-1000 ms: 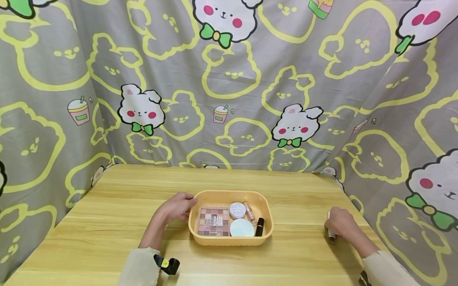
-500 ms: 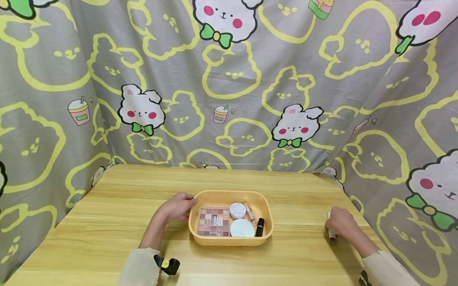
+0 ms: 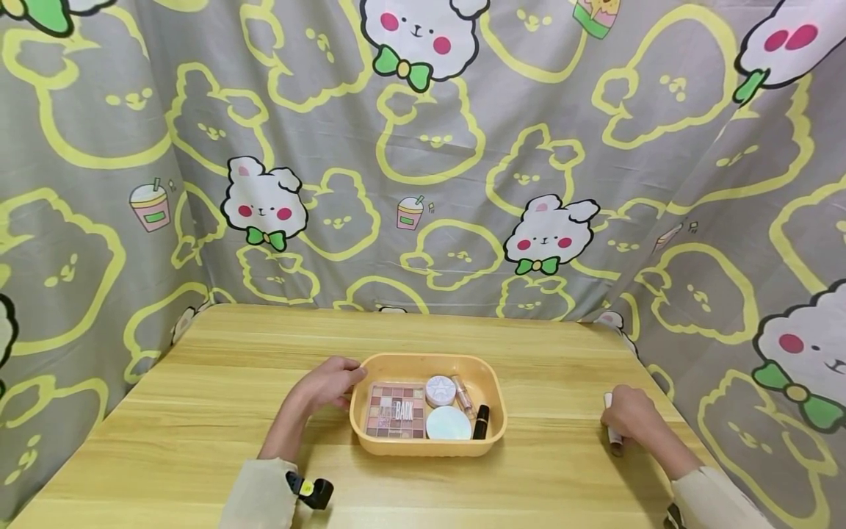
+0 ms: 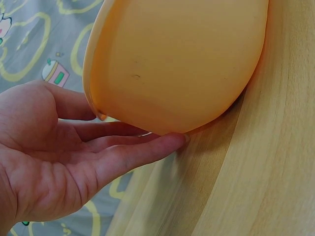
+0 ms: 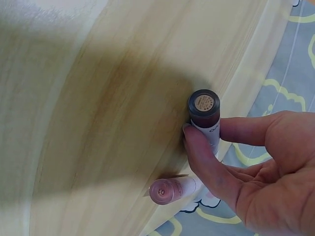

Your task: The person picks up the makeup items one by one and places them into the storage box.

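Note:
A yellow-orange plastic basin [image 3: 429, 447] stands mid-table, holding makeup. My left hand [image 3: 327, 386] holds its left end. In the left wrist view one digit meets the basin's rim [image 4: 88, 64], and others lie along the outer wall below it. Off to the right, my right hand [image 3: 631, 411] pinches a slim lip gloss tube [image 5: 205, 110], its dark end with a round sticker facing the right wrist camera. A second, pinkish lip gloss tube [image 5: 170, 189] lies beside that hand, partly hidden behind the fingers.
Inside the basin are an eyeshadow palette [image 3: 395, 411], a small star-topped round case [image 3: 440, 391], a pale round compact [image 3: 449, 424], a clear pinkish tube [image 3: 464, 397] and a black lipstick tube [image 3: 481, 422]. A patterned grey curtain [image 3: 449, 198] encloses the wooden table [image 3: 264, 338].

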Demonstrator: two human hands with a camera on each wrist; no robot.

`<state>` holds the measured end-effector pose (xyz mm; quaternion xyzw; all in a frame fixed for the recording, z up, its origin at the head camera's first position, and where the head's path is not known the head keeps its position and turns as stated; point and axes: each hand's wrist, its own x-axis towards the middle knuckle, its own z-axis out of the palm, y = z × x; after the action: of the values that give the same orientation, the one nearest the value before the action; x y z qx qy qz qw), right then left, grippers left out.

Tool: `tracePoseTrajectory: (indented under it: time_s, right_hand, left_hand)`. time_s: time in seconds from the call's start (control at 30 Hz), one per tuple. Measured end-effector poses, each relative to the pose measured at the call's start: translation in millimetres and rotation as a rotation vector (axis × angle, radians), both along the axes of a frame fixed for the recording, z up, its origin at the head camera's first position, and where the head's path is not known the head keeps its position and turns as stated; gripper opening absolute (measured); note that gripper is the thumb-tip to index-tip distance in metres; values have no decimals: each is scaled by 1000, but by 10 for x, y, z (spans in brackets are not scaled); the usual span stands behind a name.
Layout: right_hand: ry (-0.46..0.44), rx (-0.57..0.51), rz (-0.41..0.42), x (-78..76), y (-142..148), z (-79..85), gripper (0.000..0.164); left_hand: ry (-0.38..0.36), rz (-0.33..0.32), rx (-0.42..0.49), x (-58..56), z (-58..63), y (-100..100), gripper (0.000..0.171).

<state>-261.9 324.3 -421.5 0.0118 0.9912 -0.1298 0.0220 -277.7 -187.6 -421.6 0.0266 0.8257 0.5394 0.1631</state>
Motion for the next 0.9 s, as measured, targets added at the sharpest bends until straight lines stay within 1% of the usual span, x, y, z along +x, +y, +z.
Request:
tracePoseTrajectory:
  time_s: [0.33,0.5,0.67,0.8,0.9]
  right_hand:
    - [6,-4,9,-3,9,-8,11]
    - [-20,-34,-5,-8,12,-19,10]
    - [-22,-68,-7,-15,-15,-14,11]
    - [-31,-99,-24,-25,-46,2,14]
    - [-35,-96,-27,-30,-70,20,15]
  left_hand:
    - [5,2,-6,-1,-2,3,41]
    - [3,1,-13,4,-6,-1,42]
    - [0,-4,-4,2,-4,-2,43]
    - [1,-9,-3,1,4,-2,43]
    - [0,-10,-5,0,9,-4,43]
